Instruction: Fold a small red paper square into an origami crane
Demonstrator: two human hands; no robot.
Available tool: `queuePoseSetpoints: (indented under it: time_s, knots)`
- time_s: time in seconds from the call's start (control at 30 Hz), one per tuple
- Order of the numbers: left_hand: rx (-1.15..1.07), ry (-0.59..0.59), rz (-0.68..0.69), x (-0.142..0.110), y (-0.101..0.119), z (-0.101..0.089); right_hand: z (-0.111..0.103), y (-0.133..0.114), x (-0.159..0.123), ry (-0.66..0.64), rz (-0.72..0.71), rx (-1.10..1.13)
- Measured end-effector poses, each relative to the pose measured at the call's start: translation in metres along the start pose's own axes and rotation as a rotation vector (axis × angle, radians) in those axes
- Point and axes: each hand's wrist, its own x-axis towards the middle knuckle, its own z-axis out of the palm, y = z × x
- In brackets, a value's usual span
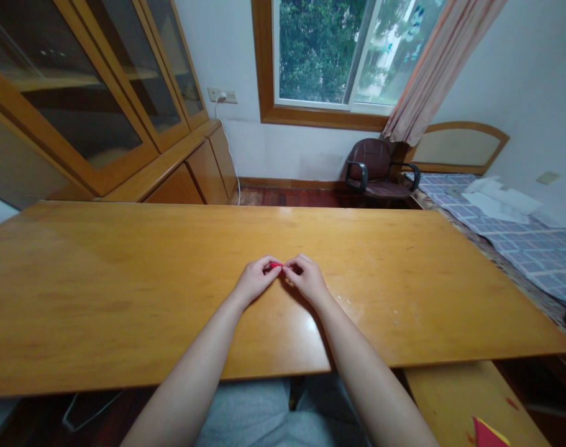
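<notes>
My left hand point(256, 278) and my right hand point(305, 277) meet near the middle of a wooden table point(124, 279). Both have their fingers curled and pinched together on a small red thing point(276, 265), of which only a sliver shows between the fingertips. It looks like a tiny piece of red paper, but most of it is hidden by my fingers. Both wrists rest on the tabletop.
A wooden cabinet with glass doors point(91, 93) stands at the left. A dark armchair point(376, 167) sits under the window. A bed with a checked cover point(520, 242) is at the right. A red and yellow paper point(490, 433) lies on a lower bench point(460, 397).
</notes>
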Motion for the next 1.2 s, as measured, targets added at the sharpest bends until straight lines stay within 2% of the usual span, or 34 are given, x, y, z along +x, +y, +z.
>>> queuePoseSetpoints:
  time_s: [0.1,0.47,0.83,1.2]
  knots:
    - [-0.023,-0.036,-0.007,0.0004,0.0003,0.0003,-0.0002,-0.0007,-0.0003,-0.007,-0.015,-0.021]
    - [-0.106,-0.032,-0.049,0.001,-0.0006,0.0009,0.0005,0.0024,-0.0035,0.014,-0.131,-0.108]
    - [-0.059,-0.017,-0.031,0.0023,-0.0029,0.0001,0.001,0.0015,-0.008,0.0,-0.19,-0.206]
    - [-0.205,-0.06,-0.032,0.0055,-0.0059,-0.0014,0.001,0.0008,-0.008,0.051,-0.238,-0.283]
